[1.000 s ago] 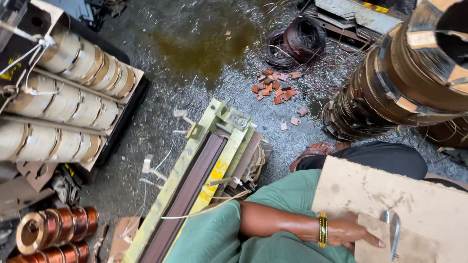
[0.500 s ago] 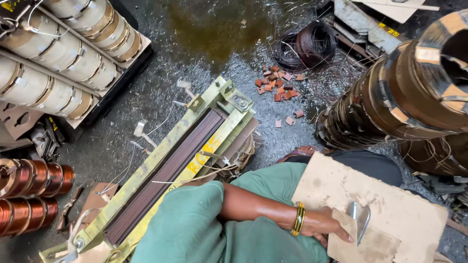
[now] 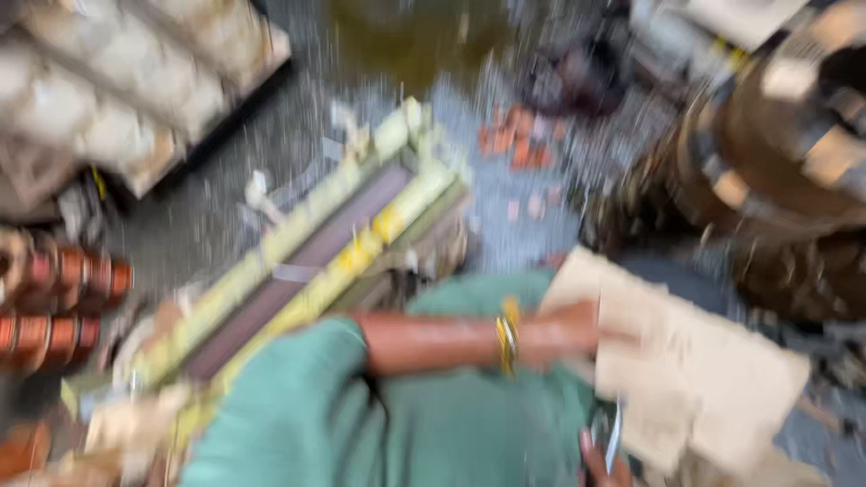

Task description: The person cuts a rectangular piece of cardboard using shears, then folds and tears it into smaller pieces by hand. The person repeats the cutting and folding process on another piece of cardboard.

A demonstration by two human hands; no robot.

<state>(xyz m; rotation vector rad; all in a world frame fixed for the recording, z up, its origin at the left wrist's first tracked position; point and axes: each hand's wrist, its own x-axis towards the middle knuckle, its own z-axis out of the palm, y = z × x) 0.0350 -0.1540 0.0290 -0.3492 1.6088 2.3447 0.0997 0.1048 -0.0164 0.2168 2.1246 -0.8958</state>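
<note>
The view from above is smeared with motion, so only the larger shapes read. A person in green clothing sits low on the gritty grey floor (image 3: 541, 194), and a sheet of tan cardboard (image 3: 695, 379) lies across the lap, tilted toward the right — a place, I would judge, that keeps it within reach of both hands.

The left hand (image 3: 564, 332), with yellow bangles (image 3: 508, 335) at the wrist, reaches across the body and lies against the sheet's near left edge; the fingers look closed on it, pinning it flat, though the blur hides the exact grip. At the bottom edge the right hand (image 3: 597, 460) barely shows — a thin metal blade (image 3: 615, 437) rises from it beside the sheet's lower edge, and how tightly those fingers are drawn together I cannot tell.

A long yellow-green metal frame (image 3: 316, 261) lies slantwise on the floor to the left, just beside the knee. Copper-coloured coils (image 3: 54, 307) sit at the far left, and large brown wound coils (image 3: 776, 171) crowd the right.
</note>
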